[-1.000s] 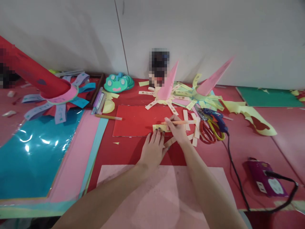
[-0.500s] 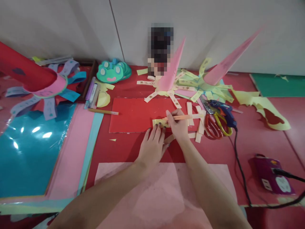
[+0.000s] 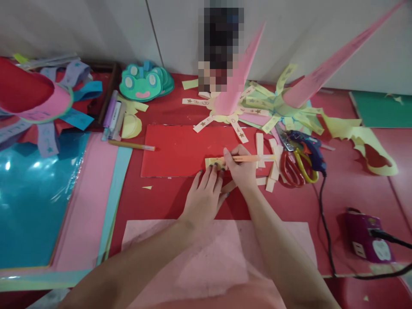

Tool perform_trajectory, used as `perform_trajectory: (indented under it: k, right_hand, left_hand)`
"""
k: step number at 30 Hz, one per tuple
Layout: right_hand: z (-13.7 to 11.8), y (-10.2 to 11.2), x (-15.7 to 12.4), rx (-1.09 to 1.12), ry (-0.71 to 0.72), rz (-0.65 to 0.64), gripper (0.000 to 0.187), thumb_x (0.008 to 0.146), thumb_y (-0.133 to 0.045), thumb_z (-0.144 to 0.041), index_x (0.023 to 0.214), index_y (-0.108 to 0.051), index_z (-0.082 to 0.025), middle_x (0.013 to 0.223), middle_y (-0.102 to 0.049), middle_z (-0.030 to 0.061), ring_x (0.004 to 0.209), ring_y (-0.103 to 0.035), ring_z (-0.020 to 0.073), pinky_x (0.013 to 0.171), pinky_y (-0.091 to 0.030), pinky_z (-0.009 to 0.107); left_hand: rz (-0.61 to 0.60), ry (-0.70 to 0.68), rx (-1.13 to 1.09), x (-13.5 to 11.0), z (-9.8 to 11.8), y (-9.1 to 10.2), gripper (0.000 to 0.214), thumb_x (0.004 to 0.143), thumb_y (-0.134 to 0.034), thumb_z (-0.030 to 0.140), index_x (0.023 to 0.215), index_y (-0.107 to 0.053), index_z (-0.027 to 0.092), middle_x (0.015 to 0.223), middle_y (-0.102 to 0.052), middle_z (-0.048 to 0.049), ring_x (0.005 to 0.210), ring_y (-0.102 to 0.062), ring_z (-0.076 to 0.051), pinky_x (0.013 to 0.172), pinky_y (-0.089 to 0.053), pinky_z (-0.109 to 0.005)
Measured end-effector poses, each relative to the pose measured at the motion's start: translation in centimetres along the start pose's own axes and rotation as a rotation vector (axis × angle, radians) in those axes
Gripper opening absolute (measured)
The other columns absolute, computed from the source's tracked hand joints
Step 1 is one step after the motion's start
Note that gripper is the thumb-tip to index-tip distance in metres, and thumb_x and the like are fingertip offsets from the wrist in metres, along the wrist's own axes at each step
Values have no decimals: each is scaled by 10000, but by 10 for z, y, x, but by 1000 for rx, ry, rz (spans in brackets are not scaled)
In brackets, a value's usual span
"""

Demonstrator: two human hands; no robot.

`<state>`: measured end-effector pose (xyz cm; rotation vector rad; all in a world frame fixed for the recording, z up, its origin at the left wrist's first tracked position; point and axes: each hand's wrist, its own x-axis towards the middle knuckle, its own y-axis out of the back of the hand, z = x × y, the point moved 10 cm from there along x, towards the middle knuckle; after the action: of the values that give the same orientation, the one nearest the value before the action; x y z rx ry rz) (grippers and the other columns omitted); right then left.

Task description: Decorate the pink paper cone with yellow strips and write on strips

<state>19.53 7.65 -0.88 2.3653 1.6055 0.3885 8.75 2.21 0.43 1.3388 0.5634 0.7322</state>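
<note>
Marking the yellow paper strip [image 3: 209, 162] at frame centre seems underway: your right hand [image 3: 242, 170] pinches the orange pen [image 3: 252, 158]; your left hand [image 3: 202, 198], fingers slightly spread, presses the strip. Further strokes need it steady.

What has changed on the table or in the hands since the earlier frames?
Only the viewpoint clearly shifts: the pink cones now sit higher in the picture and farther apart, as if the head leaned in. Nothing has visibly been picked up or let go. The right hand still holds the orange pen at the yellow strip; the left hand still rests on it.
</note>
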Motion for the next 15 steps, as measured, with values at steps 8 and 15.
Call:
perform_trajectory:
  k: [8,15]
  right_hand:
    - [0,-3,0,-15,2,-30,327,813,-516,-402,579,-397,-207,471,-410,-67,435,-403,68,447,-344,218]
    - [0,-4,0,-8,9,-35,319,812,-515,-399,586,-398,-207,474,-416,-66,437,-408,69,445,-349,216]
  left_hand:
    - [-11,-3,-10,1,1,0,437,915,-328,311,1240,-479,60,1328,-463,-171,1244,-417,-261,1020,-347,-407]
    - [1,-9,19,0,1,2,445,920,-305,313,1237,-480,54,1330,-462,-167,1240,-420,-260,1016,-356,-404]
